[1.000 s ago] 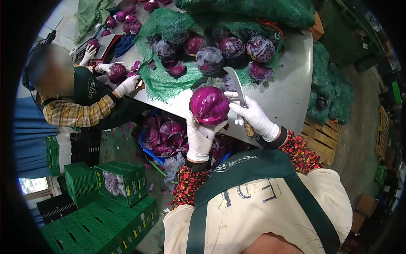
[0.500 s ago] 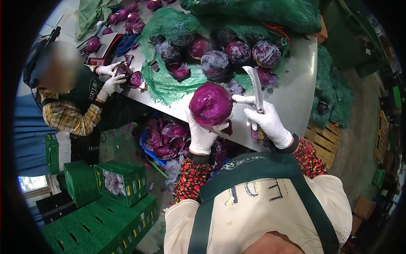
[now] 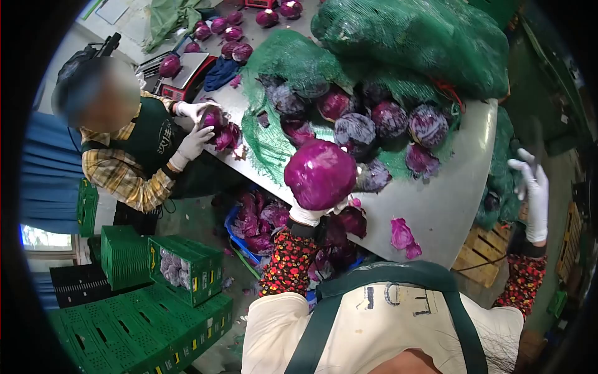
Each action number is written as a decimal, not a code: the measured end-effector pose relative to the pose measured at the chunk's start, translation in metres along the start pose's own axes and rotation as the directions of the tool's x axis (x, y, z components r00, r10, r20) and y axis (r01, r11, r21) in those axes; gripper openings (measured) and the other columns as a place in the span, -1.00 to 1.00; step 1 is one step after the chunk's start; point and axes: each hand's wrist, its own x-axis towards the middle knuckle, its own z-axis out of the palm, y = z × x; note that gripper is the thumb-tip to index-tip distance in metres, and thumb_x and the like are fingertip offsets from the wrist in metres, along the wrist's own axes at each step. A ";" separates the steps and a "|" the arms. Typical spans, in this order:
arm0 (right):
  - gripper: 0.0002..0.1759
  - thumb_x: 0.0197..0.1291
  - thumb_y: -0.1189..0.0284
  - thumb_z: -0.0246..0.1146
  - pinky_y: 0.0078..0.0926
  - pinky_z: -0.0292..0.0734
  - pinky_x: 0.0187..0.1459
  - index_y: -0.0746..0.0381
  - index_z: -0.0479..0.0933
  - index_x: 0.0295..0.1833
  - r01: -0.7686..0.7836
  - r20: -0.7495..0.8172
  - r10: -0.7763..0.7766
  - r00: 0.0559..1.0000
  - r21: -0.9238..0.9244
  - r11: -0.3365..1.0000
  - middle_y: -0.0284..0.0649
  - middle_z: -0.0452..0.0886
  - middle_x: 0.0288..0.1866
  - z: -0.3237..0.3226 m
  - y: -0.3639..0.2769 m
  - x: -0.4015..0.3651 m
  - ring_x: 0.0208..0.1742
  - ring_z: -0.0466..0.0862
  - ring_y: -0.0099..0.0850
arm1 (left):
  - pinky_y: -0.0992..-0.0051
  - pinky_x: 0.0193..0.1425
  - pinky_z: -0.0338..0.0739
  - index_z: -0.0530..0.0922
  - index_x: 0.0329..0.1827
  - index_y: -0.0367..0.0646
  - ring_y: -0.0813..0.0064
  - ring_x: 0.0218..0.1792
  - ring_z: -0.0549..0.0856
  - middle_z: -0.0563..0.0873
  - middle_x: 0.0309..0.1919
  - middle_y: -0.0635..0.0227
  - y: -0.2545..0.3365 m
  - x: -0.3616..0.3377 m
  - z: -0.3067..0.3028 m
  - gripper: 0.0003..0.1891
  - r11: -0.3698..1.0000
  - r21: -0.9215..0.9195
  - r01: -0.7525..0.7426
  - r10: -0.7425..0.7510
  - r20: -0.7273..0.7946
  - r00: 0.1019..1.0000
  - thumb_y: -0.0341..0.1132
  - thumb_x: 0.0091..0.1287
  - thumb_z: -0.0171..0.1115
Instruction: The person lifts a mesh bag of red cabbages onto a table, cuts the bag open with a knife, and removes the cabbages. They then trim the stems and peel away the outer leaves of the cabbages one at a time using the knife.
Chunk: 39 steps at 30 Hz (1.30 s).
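Observation:
My left hand, in a white glove, holds a large trimmed red cabbage from below, raised over the near edge of the steel table. My right hand, also gloved, is swung far out to the right past the table's end. It grips a knife whose blade shows only as a dim blur above it. Purple leaf scraps lie on the table close to my body.
Untrimmed cabbages lie on open green netting, with a full green sack behind. A co-worker at left holds a cabbage in gloved hands near a scale. Green crates and a bin of leaves stand below.
My right hand has swung with the knife from beside the cabbage far out to the right. The cabbage has stayed up in my left hand. Leaf scraps now lie on the table.

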 end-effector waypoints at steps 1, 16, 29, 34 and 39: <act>-0.59 0.41 0.29 0.06 -0.82 0.25 -0.56 0.30 0.45 0.23 0.025 -0.039 -0.023 0.999 0.054 0.998 -0.30 0.70 -0.09 -0.007 -0.005 0.008 -0.61 0.31 -0.77 | 0.25 0.39 0.33 0.25 0.43 -0.05 0.33 0.30 0.46 0.43 0.33 0.23 0.001 0.006 -0.005 -0.35 0.993 -0.102 0.060 -0.066 -0.060 0.996 -0.12 0.28 0.19; -0.55 0.25 0.26 0.23 -0.28 0.58 -0.14 0.28 0.45 0.17 0.179 0.623 -0.086 0.777 -0.089 0.980 -0.04 0.70 -0.10 0.217 0.126 -0.015 -0.19 0.71 -0.18 | 0.41 0.24 0.54 0.14 0.49 -0.09 0.32 0.29 0.44 0.32 0.34 0.21 0.029 0.126 -0.101 0.00 0.733 -0.679 -0.046 -0.393 -0.478 0.786 -0.48 -0.06 0.53; -0.64 0.21 0.28 0.21 -0.19 0.60 -0.15 0.21 0.52 0.06 0.238 0.487 -0.030 0.873 -0.372 0.897 -0.07 0.70 -0.25 0.234 0.165 -0.009 -0.23 0.70 -0.09 | 0.15 0.25 0.41 0.24 0.44 -0.16 0.09 0.34 0.36 0.30 0.39 0.08 -0.220 0.250 -0.188 -0.13 0.672 -0.720 0.174 -0.740 -0.655 0.149 0.11 0.15 0.34; -0.67 0.21 0.31 0.20 -0.20 0.59 -0.18 0.22 0.53 0.04 0.188 0.476 -0.002 0.879 -0.343 0.920 -0.08 0.69 -0.27 0.235 0.173 -0.008 -0.25 0.69 -0.10 | 0.20 0.18 0.46 0.05 0.53 0.07 0.06 0.29 0.41 0.28 0.38 0.11 -0.244 0.234 -0.184 -0.41 0.533 -0.830 -0.163 -0.656 -0.527 0.541 -0.12 0.44 -0.17; -0.72 0.23 0.35 0.22 -0.24 0.58 -0.16 0.23 0.51 0.00 0.277 0.449 -0.119 0.885 -0.305 0.911 -0.02 0.65 -0.23 0.241 0.173 -0.004 -0.19 0.68 -0.07 | 0.45 0.23 0.41 0.23 0.44 -0.13 0.37 0.20 0.50 0.37 0.37 0.19 -0.058 0.271 -0.159 -0.36 0.762 -0.644 0.074 -0.412 -0.392 0.823 -0.47 0.28 0.20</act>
